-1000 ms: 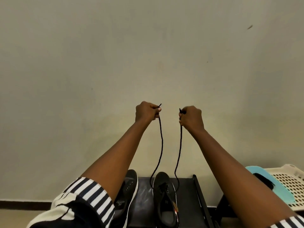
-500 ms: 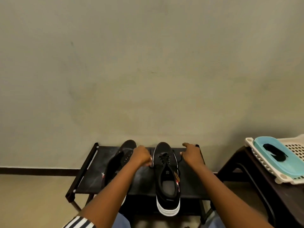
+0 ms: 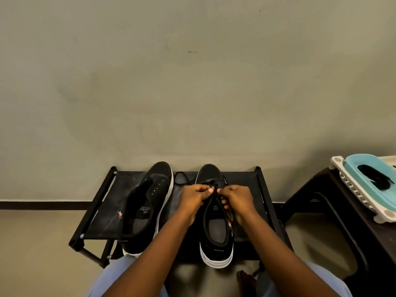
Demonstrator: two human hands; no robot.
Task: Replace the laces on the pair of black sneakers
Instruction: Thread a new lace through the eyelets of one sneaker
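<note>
Now both hands pinch lace [image 3: 215,189] at right shoe [image 3: 216,224]: left hand [image 3: 191,197], right hand [image 3: 234,198]. Risk: slack looped at 11 o'clock snags, uneven ends.

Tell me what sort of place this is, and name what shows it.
Probably a room in a home, maybe an entryway: a low black fabric-topped shoe rack stands against a plain beige wall, and a white plastic laundry basket sits on a dark side table.
</note>
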